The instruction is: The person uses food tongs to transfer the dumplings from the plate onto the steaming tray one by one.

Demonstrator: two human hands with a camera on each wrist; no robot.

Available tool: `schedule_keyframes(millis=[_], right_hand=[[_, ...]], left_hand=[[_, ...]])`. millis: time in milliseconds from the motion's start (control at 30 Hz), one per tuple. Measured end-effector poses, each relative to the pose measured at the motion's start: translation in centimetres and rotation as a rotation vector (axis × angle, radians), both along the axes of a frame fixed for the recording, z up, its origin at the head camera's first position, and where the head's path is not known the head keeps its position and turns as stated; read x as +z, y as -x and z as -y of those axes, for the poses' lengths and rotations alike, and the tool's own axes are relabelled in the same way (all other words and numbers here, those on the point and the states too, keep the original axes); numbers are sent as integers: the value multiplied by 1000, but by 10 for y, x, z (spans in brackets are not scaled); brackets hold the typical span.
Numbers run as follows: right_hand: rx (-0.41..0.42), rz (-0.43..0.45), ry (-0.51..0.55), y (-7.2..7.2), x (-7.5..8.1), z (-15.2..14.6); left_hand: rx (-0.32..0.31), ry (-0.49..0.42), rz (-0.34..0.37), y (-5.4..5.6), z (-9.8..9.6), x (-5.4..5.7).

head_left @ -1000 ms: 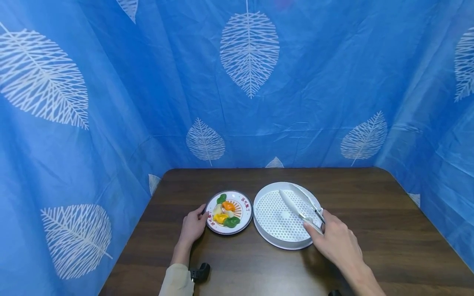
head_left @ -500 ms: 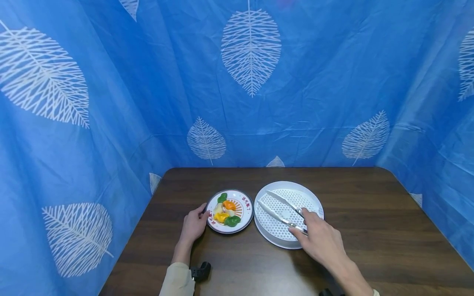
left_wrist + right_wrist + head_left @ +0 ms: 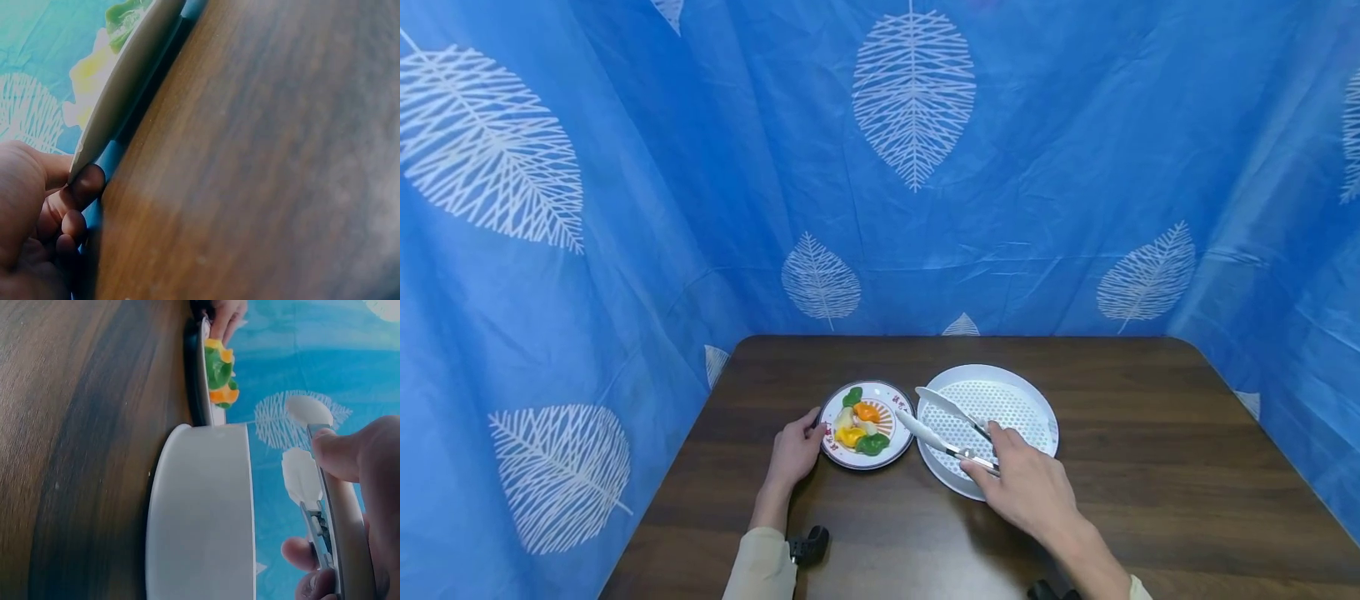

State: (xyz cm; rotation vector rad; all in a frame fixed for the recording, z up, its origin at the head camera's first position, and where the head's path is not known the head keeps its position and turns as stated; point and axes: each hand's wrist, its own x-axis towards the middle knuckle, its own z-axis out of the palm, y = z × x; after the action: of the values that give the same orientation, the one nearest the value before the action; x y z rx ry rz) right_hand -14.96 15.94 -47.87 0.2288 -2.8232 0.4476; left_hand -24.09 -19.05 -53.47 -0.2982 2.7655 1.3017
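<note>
My left hand (image 3: 795,454) pinches the left rim of a white plate (image 3: 891,450) with a dark edge and red lettering; the left wrist view shows thumb above and fingers below the rim (image 3: 119,94). On the plate lie several dumpling-shaped pieces: green (image 3: 872,444), orange (image 3: 867,412), yellow (image 3: 850,437) and pale ones. My right hand (image 3: 1026,483) grips a pair of tongs (image 3: 947,425) with white tips and metal handles. The tongs are spread, with nothing between their tips, which reach over the plate's right edge. In the right wrist view thumb and fingers hold opposite arms of the tongs (image 3: 340,512).
A round white steamer tray (image 3: 1033,400) with a perforated bottom stands just right of the plate, under the tongs. Its side wall (image 3: 200,512) is tall in the right wrist view. Both stand on a dark wooden table (image 3: 1150,467), backed by a blue leaf-patterned curtain (image 3: 1037,167).
My right hand has carried the tongs leftward, from over the tray's right side to the plate's right edge, and the tongs have spread wider. My left hand stays at the plate rim.
</note>
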Motion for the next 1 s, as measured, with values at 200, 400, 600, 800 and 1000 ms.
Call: schedule_keyframes(millis=[200,400,600,800,1000], right_hand=[[53,4,-26,1,3,10],[114,-24,-54,5,4,17],[145,-31,-85,10,6,23],[164,-18,-131,16,7,30],[188,-12,-181,19,7,35]], left_hand=[[3,-12,8,2,-2,1],[-3,-16,17,1,-2,-2],[-5,-25,15,2,-2,-2],[4,1,3,1,-1,0],[16,14,7,0,-1,-2]])
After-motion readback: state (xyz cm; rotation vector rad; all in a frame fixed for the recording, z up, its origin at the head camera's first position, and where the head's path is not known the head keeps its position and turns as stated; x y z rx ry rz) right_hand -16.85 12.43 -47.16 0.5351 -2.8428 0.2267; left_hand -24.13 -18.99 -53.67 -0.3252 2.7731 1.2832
